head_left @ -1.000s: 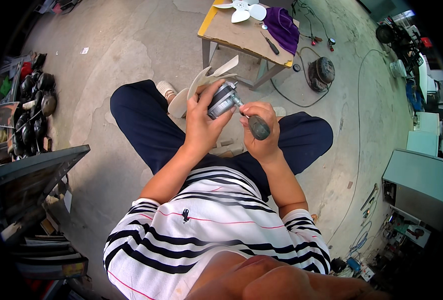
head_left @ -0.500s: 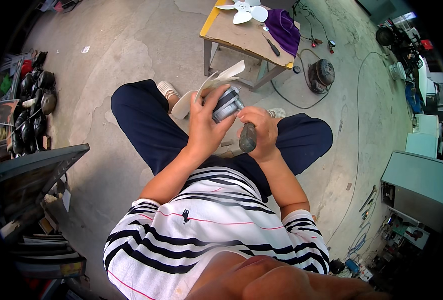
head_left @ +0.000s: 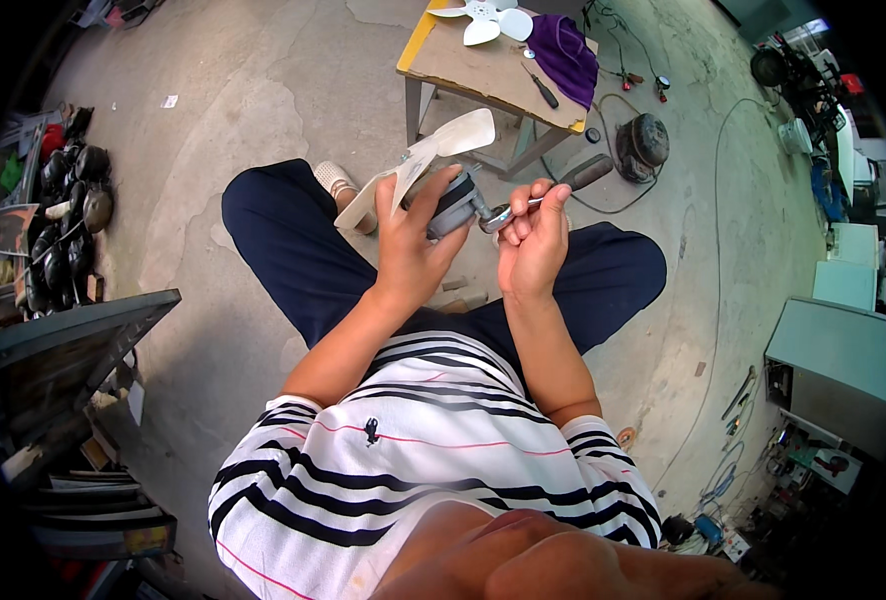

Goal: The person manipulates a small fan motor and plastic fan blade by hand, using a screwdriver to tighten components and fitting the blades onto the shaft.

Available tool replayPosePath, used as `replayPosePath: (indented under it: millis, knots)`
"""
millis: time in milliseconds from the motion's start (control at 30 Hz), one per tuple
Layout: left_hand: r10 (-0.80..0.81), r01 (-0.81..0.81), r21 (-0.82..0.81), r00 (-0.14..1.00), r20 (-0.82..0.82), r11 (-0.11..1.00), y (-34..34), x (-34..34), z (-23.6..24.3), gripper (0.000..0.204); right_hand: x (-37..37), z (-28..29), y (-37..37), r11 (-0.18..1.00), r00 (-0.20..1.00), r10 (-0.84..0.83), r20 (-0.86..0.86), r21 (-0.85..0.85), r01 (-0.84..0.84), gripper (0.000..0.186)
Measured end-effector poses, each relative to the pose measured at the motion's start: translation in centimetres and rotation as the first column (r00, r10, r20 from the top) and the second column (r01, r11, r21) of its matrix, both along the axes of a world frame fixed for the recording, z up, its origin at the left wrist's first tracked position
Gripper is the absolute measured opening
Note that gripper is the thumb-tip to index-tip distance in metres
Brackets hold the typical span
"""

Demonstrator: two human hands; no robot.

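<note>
My left hand (head_left: 408,235) is closed around a small grey fan motor (head_left: 455,207), held between my knees. Beyond the fingers a pale fan blade (head_left: 425,160) sits against the motor's far side. My right hand (head_left: 535,240) grips the metal shank of a ratchet wrench (head_left: 589,172) between thumb and fingers; its dark handle points away to the right. The round ratchet head meets the near right side of the motor, with a socket reaching toward it. What the socket sits on is hidden.
Ahead stands a low table (head_left: 483,75) bearing a white fan blade (head_left: 483,22), a purple cloth (head_left: 563,60) and a screwdriver (head_left: 541,88). A dark round compressor (head_left: 645,145) with hoses is to its right. A metal-framed rack (head_left: 73,325) is at left, a pale cabinet (head_left: 833,350) at right.
My right hand has swung the wrench handle from pointing toward me to pointing away and right. The fan blade has turned. My left hand keeps its grip on the motor.
</note>
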State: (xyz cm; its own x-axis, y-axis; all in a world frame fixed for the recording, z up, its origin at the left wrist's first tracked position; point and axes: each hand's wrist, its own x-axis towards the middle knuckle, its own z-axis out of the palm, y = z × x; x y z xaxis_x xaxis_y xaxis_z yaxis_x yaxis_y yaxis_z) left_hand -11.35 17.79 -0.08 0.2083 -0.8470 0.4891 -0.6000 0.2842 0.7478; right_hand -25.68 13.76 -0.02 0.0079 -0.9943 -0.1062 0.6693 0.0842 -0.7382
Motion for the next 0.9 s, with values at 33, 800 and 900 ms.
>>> replayPosePath:
  millis: [33, 800, 900]
  knots:
    - [0.014, -0.014, 0.009, 1.000, 0.012, 1.000, -0.1, 0.1, -0.4, 0.063, 0.1, -0.4, -0.4, 0.999, 1.000, 0.014, 0.011, 0.047, -0.014, 0.037]
    - [0.032, 0.012, 0.187, 0.972, -0.231, 0.982, -0.1, 0.2, 0.2, 0.061, -1.7, -0.1, -0.1, 0.534, 0.585, -0.472, -0.660, -0.742, -0.406, 0.016]
    - [0.027, 0.016, 0.180, 0.972, -0.235, 0.984, -0.1, 0.0, 0.6, 0.061, -1.4, -0.3, -0.3, 0.455, 0.575, -0.517, -0.634, -0.772, -0.443, 0.023]
